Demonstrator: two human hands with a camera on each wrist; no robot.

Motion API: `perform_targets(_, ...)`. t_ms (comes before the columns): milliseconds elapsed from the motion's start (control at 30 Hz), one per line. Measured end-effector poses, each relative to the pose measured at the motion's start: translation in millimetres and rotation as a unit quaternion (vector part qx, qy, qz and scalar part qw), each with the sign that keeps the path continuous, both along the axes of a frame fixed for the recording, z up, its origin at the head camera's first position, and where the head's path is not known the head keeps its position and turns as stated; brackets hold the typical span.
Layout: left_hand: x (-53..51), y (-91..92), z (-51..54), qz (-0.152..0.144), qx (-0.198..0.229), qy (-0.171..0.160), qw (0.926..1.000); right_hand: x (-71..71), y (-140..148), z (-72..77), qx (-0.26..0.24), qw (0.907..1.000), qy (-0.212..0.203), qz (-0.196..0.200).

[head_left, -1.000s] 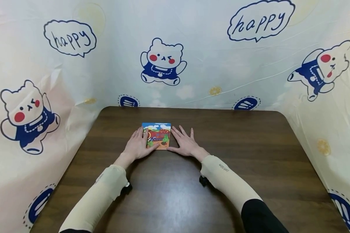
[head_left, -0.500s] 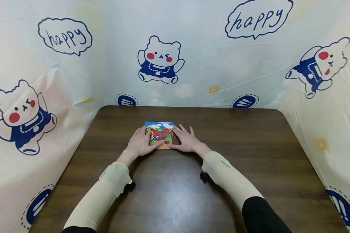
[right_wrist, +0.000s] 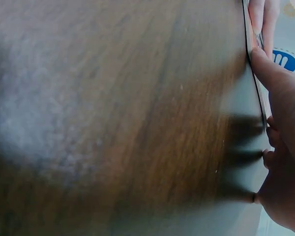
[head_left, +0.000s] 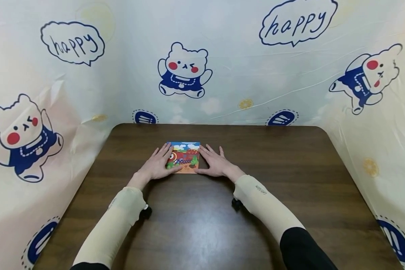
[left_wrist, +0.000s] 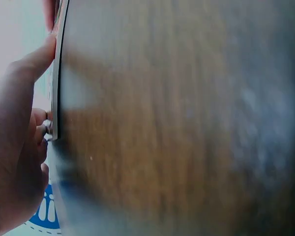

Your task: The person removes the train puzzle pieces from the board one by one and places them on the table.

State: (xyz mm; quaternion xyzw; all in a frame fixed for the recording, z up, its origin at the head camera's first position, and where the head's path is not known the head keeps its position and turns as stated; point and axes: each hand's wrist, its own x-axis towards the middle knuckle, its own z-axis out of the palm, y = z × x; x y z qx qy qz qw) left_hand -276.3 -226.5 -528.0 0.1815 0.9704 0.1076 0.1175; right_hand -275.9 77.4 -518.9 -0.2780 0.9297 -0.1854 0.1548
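A flat square board or booklet with a bright cartoon print lies on the brown table; its exact kind is unclear. Blue sky and clouds are printed along its far side, a red shape in the middle, orange at the near side. My left hand rests along its left side, fingers straight, with fingertips over the upper left corner and the thumb on the near edge. Against the right edge lies my right hand, its fingers spread. The left wrist view shows the board's thin edge beside the thumb.
The dark wooden table has rounded far corners. Behind and beside it hangs a pale cloth printed with bears and "happy" bubbles. Small black devices sit under both wrists, over cream sleeves.
The board first slid slightly right between the hands. Then my left hand shifted a little left, uncovering more of the print's left side. My right hand stayed against the right edge.
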Motion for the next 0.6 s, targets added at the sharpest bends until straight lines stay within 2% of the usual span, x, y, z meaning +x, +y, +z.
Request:
perform_targets(33,0.7,0.5,-0.3,0.0,0.003,0.0,1.0,-1.4,1,-3.6,-0.011,0.9999,-0.001,0.003)
perform_targets(133,2.1,4.4,0.0,0.0,0.007,0.004,1.0,-1.8,4,-1.4,-0.022,0.9997,-0.01,0.008)
perform_targets(267,3.9,13.3,0.5,-0.001,0.007,0.009,0.9999,-2.7,11,3.9,-0.012,0.9997,-0.015,0.012)
perform_targets(300,4.6,15.9,0.3,-0.001,0.007,0.011,0.9999,-4.8,14,-0.8,-0.02,0.9996,-0.012,0.015)
perform_targets(433,7.1,26.5,1.0,-0.003,0.011,0.013,0.9999,-7.3,26,-2.1,-0.028,0.9994,-0.016,0.013)
perform_targets(467,7.4,28.9,1.6,-0.002,0.009,0.012,0.9999,-12.2,30,-10.7,-0.033,0.9993,-0.007,0.017)
perform_targets(600,6.6,36.1,5.4,-0.001,-0.007,0.011,0.9999,-10.8,36,-6.0,-0.028,0.9994,-0.011,0.015)
